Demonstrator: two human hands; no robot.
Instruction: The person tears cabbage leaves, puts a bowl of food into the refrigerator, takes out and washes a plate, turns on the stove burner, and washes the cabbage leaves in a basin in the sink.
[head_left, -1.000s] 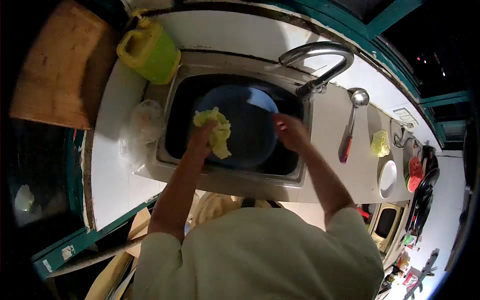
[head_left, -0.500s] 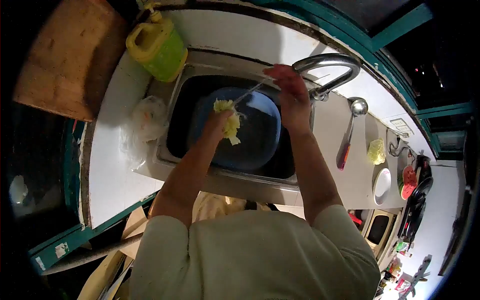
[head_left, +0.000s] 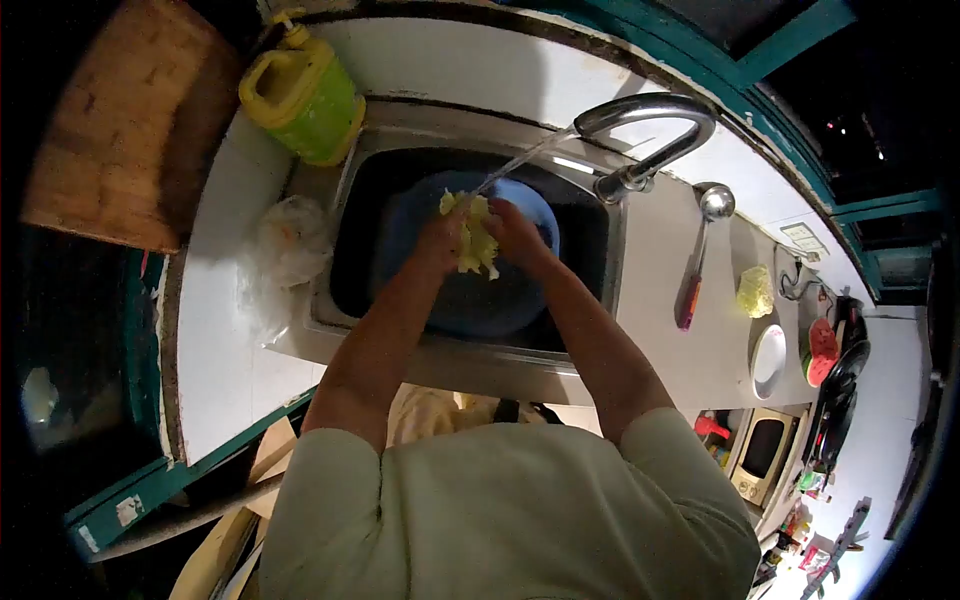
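Pale green leaves (head_left: 477, 246) are held between my two hands over a blue basin (head_left: 535, 205) in the dark sink (head_left: 360, 205). My left hand (head_left: 439, 240) is closed on the left side of the leaves. On their right side, my right hand (head_left: 516, 236) is closed on them too. Water runs from the curved faucet (head_left: 655, 105) down to the leaves and my fingers. The fingertips are partly hidden by the leaves.
A yellow-green jug (head_left: 318, 110) and a plastic bag (head_left: 293, 240) are left of the sink. To the right lie a ladle (head_left: 700, 250), a leafy piece (head_left: 755, 291), a white bowl (head_left: 769, 361) and cut watermelon (head_left: 822, 350).
My right hand first rose to the faucet and water began to run; then it came down and took hold of the leaves. My left hand moved right with the leaves, into the stream.
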